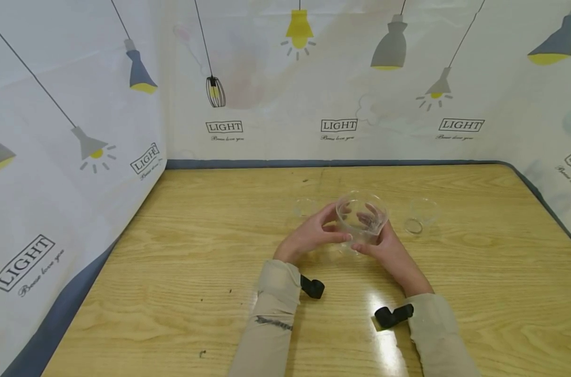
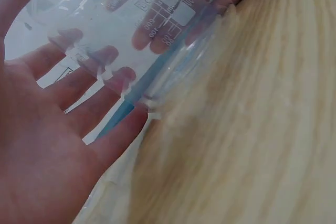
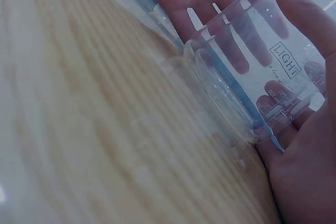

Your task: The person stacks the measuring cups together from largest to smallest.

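A clear measuring beaker [image 1: 358,222] with printed graduation marks stands upright between the two hands, over the middle of the table. My left hand [image 1: 314,230] holds its left side, fingers round the far wall and thumb in front. From the right, my right hand [image 1: 393,250] grips it in the same way, the two thumbs nearly meeting. In the left wrist view, fingers of both hands show against the beaker wall [image 2: 152,30]. The beaker's base [image 3: 220,98] is low over the wood in the right wrist view; whether it touches I cannot tell.
Behind the left hand a small clear vessel [image 1: 305,206] stands on the wooden table [image 1: 196,272]. Another clear cup [image 1: 424,211], its round base toward me, is right of the right hand. A white lamp-printed sheet [image 1: 276,104] walls in the back and sides.
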The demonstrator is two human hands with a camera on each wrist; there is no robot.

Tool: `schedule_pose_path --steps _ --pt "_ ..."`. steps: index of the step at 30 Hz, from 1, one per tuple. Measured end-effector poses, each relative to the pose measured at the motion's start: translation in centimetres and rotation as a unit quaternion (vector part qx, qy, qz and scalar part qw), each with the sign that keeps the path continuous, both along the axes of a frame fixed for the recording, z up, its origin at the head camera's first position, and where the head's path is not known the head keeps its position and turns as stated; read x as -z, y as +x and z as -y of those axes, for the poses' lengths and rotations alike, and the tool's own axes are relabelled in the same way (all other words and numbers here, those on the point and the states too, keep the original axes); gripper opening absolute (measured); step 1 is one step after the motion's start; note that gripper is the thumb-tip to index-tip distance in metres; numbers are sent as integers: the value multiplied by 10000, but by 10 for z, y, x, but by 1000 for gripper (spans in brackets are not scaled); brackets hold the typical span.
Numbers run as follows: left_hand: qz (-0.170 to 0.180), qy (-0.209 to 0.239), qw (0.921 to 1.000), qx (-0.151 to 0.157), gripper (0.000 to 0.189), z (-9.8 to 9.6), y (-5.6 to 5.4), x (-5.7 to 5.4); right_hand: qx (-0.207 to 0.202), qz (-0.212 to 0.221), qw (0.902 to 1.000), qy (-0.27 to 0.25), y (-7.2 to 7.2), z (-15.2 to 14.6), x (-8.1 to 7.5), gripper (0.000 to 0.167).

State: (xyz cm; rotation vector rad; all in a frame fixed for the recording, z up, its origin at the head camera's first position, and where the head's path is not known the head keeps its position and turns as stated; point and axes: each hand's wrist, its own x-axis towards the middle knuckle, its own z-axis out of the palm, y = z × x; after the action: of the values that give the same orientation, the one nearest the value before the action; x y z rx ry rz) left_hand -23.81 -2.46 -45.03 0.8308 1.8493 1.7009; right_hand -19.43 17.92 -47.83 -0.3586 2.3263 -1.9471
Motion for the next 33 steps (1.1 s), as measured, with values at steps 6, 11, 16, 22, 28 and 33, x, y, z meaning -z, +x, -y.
schedule_pose_path --steps 6,11,16,22,28,33 --pt "-170 -9 9998 61 77 -3 -1 5 -4 -62 10000 3 -5 -5 12 88" --pt "-200 -87 9998 -32 80 -5 0 6 20 -113 9999 96 -5 -5 13 88" --pt "-183 -145 9995 -210 83 -9 1 9 37 -68 10000 -20 -6 -3 12 89" --pt "-48 -150 9992 -368 86 -13 -3 22 22 -50 9994 -350 -7 0 11 89" --pt "-142 -161 9987 -455 88 -15 -9 38 122 -84 9999 -63 -7 2 11 94" --pt "-7 -216 9989 -428 92 -13 -8 38 160 -133 9990 403 -5 3 11 100"
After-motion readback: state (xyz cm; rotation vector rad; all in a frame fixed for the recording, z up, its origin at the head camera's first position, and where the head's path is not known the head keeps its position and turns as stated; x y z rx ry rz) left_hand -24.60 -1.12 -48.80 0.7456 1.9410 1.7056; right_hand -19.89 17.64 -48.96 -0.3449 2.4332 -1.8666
